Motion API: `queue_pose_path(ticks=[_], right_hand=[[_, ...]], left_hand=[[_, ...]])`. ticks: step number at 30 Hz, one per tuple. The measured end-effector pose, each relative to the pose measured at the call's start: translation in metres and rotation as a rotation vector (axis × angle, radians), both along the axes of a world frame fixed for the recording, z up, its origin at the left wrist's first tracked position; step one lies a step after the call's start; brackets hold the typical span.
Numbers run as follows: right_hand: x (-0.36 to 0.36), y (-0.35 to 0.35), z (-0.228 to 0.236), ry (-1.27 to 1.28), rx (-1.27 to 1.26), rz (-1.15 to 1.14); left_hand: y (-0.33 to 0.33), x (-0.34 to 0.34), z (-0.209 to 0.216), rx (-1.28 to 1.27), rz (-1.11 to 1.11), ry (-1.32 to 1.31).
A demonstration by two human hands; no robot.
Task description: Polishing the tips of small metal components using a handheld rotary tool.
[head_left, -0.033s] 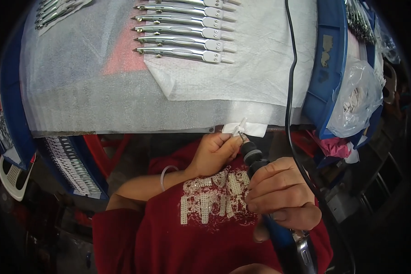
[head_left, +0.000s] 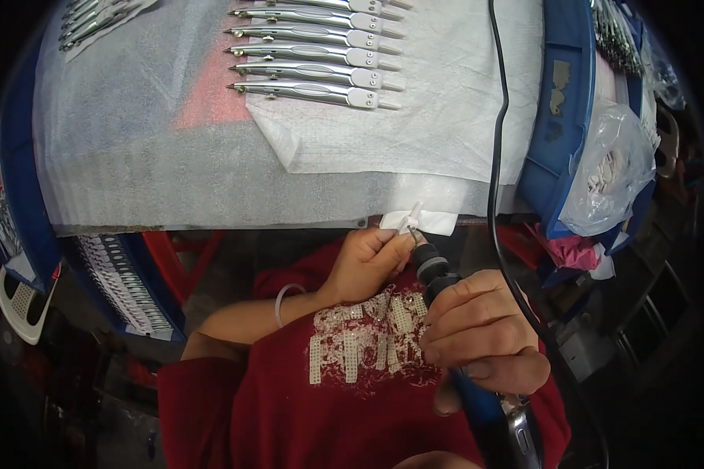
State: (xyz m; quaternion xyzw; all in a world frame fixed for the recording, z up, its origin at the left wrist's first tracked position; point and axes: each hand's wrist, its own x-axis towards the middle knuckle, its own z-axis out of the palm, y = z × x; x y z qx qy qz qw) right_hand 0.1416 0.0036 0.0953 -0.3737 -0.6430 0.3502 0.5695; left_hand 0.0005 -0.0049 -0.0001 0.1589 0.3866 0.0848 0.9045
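My left hand (head_left: 375, 262) is closed at the table's near edge, thumb and finger pinching a small white plastic piece (head_left: 409, 223) with a thin upright stem. That piece lies over a folded white pad (head_left: 443, 223) on the edge. My right hand (head_left: 489, 332) is wrapped round an electric screwdriver (head_left: 438, 270) with a black nose and a dark blue body. Its thin metal tip meets or nearly meets the white piece beside my left fingertips; the exact contact is too small to make out. Several silver drawing compasses (head_left: 313, 92) lie in a row farther up the table.
White foam sheeting (head_left: 328, 144) covers the table. A black cord (head_left: 502, 117) runs down its right side, past my right hand. Blue trays (head_left: 559, 133) stand at the right, one with a clear plastic bag (head_left: 614, 160). Another blue tray (head_left: 125, 289) with metal parts sits lower left.
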Motion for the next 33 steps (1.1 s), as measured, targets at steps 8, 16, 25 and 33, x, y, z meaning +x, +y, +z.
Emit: queue_pose_path(ticks=[8,16,25,33], right_hand=[[0.007,0.0,0.003,-0.037,-0.022,0.036],[0.016,-0.008,0.012,-0.089,-0.075,0.037],[0.014,-0.015,0.004,-0.023,0.006,-0.026],[0.011,-0.011,0.008,-0.058,-0.035,-0.001]], left_hand=[[-0.007,0.002,-0.006,0.044,0.04,0.013],[-0.002,0.001,-0.001,0.029,0.005,0.003],[0.001,0.0,0.0,0.066,-0.013,-0.004],[0.0,0.001,0.0,0.04,-0.007,0.008]])
